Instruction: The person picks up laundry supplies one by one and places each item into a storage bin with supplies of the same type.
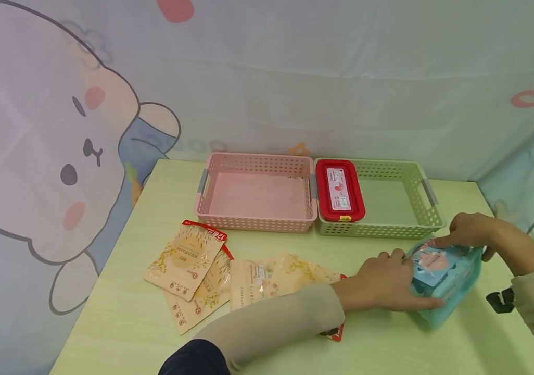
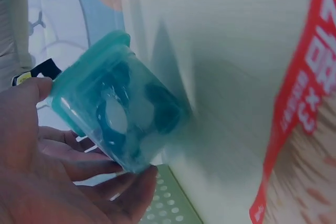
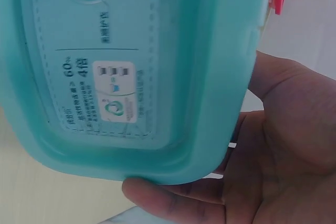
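Both hands hold a teal lidded laundry-pod box [image 1: 454, 281], tilted over the right side of the table. Blue and white pods show through its clear side in the left wrist view. My left hand [image 1: 384, 284] grips its left side, thumb at the lid rim [image 2: 79, 69] and fingers along the lower side. At the far right end, my right hand [image 1: 473, 232] grips the rim, a finger lying over the lid's edge. Printed text and a white label panel [image 3: 115, 92] show on the lid in the right wrist view.
A pink basket [image 1: 255, 223] and a green basket [image 1: 379, 229] stand side by side at the back. A red-lidded box [image 1: 340, 190] sits in the green one. Several beige pouches [image 1: 187, 260] lie at the front left, some partly under my left sleeve [image 1: 285, 323].
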Motion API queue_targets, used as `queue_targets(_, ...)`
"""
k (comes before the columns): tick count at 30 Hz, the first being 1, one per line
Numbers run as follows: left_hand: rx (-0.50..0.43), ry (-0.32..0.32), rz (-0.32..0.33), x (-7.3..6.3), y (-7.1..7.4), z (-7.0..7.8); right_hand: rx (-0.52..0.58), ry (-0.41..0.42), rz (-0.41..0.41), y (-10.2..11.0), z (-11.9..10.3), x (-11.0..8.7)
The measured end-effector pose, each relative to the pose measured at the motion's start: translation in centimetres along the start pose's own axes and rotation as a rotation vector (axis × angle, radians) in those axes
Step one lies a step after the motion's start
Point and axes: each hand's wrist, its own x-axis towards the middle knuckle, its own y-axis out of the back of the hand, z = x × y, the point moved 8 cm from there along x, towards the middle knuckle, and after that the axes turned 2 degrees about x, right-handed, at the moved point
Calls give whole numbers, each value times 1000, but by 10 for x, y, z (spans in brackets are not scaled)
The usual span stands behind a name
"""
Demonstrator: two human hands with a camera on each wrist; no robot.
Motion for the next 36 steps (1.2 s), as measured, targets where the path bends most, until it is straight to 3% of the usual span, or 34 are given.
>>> queue_targets(5, -88, 25, 10, 1, 3, -4, -11, 42, 14, 4, -7, -6)
queue_targets(13, -266, -29, -8, -1, 10, -18, 9, 175, 15, 13, -13, -14)
queue_targets(18, -331, -29, -9, -2, 11, -25, 61, 238, -21, 12, -10, -14)
queue_targets(25, -353, -39, -3, -2, 9, -31, 188, 214, -97, 8, 3, -13)
queue_targets(36, -426, -83, 27, -7, 15, -40, 263, 165, -78, 1, 13, -8)
